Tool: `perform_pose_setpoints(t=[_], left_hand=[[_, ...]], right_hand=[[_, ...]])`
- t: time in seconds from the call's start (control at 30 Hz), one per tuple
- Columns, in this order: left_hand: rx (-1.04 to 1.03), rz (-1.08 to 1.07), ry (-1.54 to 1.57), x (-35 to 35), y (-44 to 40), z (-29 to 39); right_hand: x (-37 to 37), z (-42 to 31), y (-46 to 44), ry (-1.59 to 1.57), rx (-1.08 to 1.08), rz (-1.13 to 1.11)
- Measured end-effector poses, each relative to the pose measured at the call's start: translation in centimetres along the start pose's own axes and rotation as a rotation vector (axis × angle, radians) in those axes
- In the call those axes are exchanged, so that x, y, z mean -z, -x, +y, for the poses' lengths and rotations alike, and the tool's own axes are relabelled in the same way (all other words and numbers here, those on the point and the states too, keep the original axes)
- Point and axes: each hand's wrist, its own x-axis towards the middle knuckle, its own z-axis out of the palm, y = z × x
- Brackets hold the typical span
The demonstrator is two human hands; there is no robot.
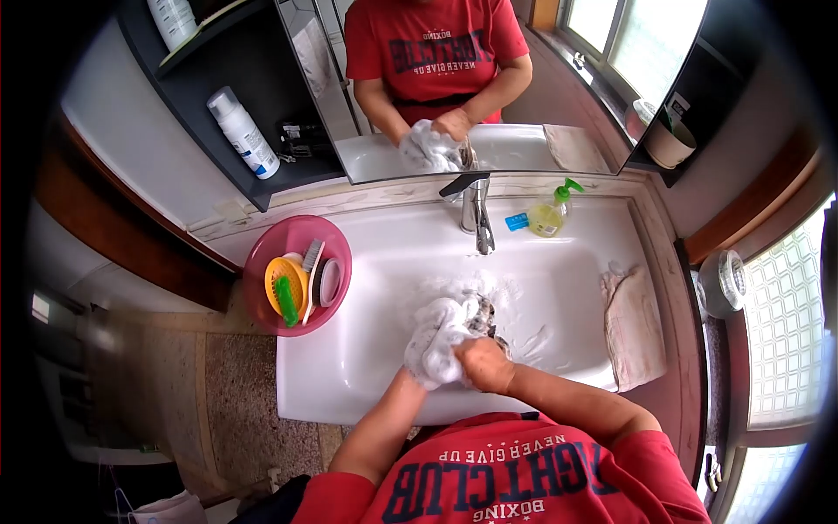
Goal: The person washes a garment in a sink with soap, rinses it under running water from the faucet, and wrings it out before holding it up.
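Thick white foam covers a dark-and-beige patterned item (483,316) over the sink basin (375,288); only patches of it show, so its kind is hard to make out. My left hand (425,365) is buried in the foam against this item, its fingers hidden. Beside it, my right hand (486,365) is closed, with curled fingers gripping the item's near side. Suds and streaks of foam lie on the basin floor around both hands. The chrome faucet (476,214) stands behind them, and no water stream shows from it.
A pink basin (253,281) with brushes and a yellow scoop-like piece stands at the left rim. Behind right are a soap pump bottle (548,218) and a blue packet (517,222). A stained cloth (633,327) lies on the right edge. A mirror (524,105) hangs behind.
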Motion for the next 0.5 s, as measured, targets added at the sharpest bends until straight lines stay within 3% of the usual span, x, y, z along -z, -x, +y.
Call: perform_pose_setpoints(t=[0.07,0.1,0.13,0.2,0.23,0.27,0.37,0.43,0.47,0.5], left_hand=[[-0.230,0.191,0.452,-1.3,-1.2,-0.1],[-0.097,0.248,0.590,-2.2,-0.2,0.5],[-0.098,0.243,0.593,-1.8,-0.2,0.5],[-0.141,-0.044,-0.337,-0.4,-0.2,0.2],[0.267,0.164,0.421,-1.3,-0.3,2.6],[0.674,0.367,1.182,-2.5,-0.5,4.9],[0.636,0.410,0.931,-2.6,-1.8,3.7],[0.127,-0.317,-0.575,0.1,-4.0,4.8],[-0.353,0.160,-0.484,-1.4,-1.8,3.4],[0.139,0.332,0.356,-2.4,-0.7,1.8]], right_hand=[[-0.4,-0.5,0.0,-0.016,0.094,-0.036],[-0.7,0.0,0.0,-0.013,0.077,-0.008],[-0.9,0.6,-0.2,-0.008,0.060,0.021],[-2.3,4.3,-0.5,0.084,-0.154,0.057],[-2.1,5.9,-0.7,0.051,-0.209,0.235],[-0.9,6.6,-0.9,0.022,-0.276,0.254],[-1.1,6.6,-0.4,0.041,-0.287,0.197],[-1.3,5.0,-0.1,0.014,-0.216,0.177],[-0.9,3.0,0.0,0.024,-0.182,0.157],[-0.9,1.7,0.0,-0.003,-0.130,0.110]])
